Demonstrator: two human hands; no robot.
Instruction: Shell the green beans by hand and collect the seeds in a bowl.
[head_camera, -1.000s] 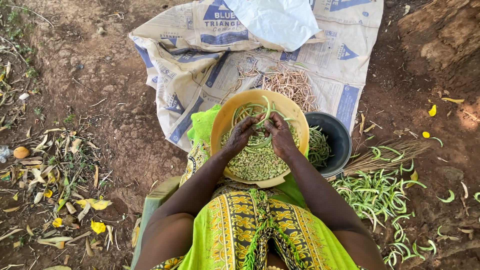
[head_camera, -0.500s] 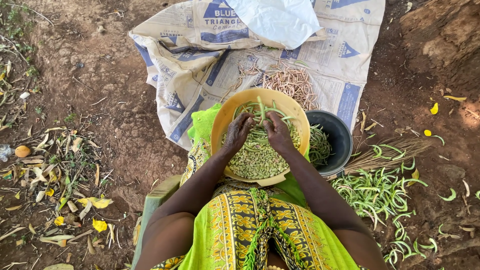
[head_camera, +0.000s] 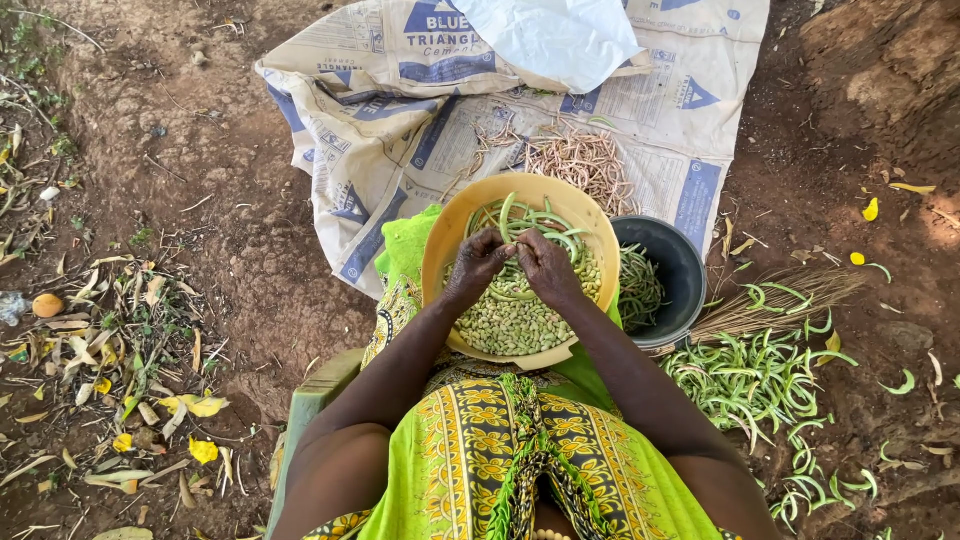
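Note:
A yellow bowl (head_camera: 445, 235) rests on my lap, filled with pale shelled beans (head_camera: 510, 325) and several green pods (head_camera: 540, 220) toward its far side. My left hand (head_camera: 478, 262) and my right hand (head_camera: 548, 268) meet over the middle of the bowl, fingertips pinched together on one green pod between them. Both forearms reach down from my green and yellow patterned dress (head_camera: 520, 460).
A dark bucket (head_camera: 690, 270) with green pods stands right of the bowl. Empty green pods (head_camera: 750, 380) lie heaped on the dirt at right, beside a straw broom (head_camera: 790, 295). Printed sacks (head_camera: 400, 110) ahead carry dry brown pods (head_camera: 585, 160). Fallen leaves (head_camera: 130, 350) litter the left.
Both hands shifted slightly toward the bowl's far side and drew closer together, fingertips now joined on a pod.

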